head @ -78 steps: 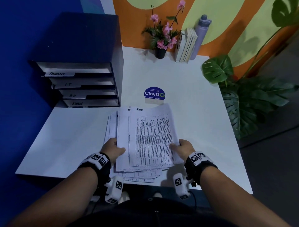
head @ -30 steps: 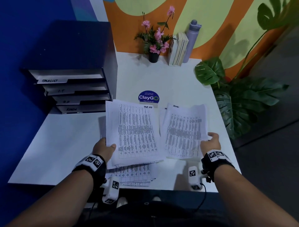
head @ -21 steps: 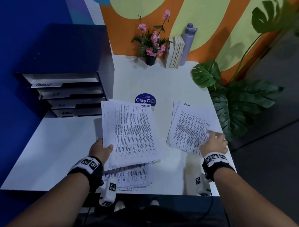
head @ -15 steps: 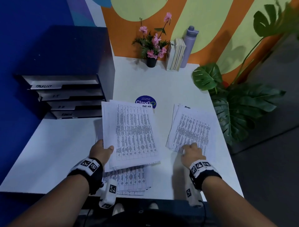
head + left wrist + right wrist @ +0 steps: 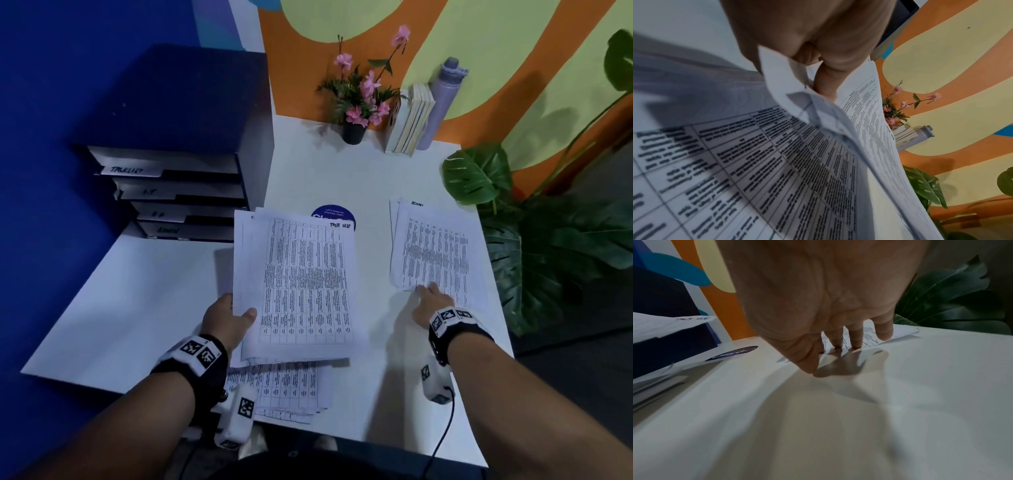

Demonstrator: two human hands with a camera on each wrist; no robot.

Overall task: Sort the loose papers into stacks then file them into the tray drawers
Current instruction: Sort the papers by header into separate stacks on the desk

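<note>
A white bench (image 5: 164, 291) is set against a blue, orange and pale-yellow wall, with dark tray drawers (image 5: 178, 192) at upper left and leafy plants (image 5: 548, 246) at right. A paper sheaf (image 5: 301, 284) is gripped mid-frame by the left hand (image 5: 227, 318), thumb on top. A sorted stack (image 5: 435, 250) lies flat at right, its near edge touched by the straight, spread fingers (image 5: 857, 335) of the right hand (image 5: 433, 303).

Both my forearms bare, no sleeves. Black wrist strap (image 5: 202, 359) on left, black strap (image 5: 455, 329) on right; each carries white blocks printed with black square markers. White camera pod (image 5: 433, 383) under right wrist, black cable (image 5: 442, 435) trailing.
</note>
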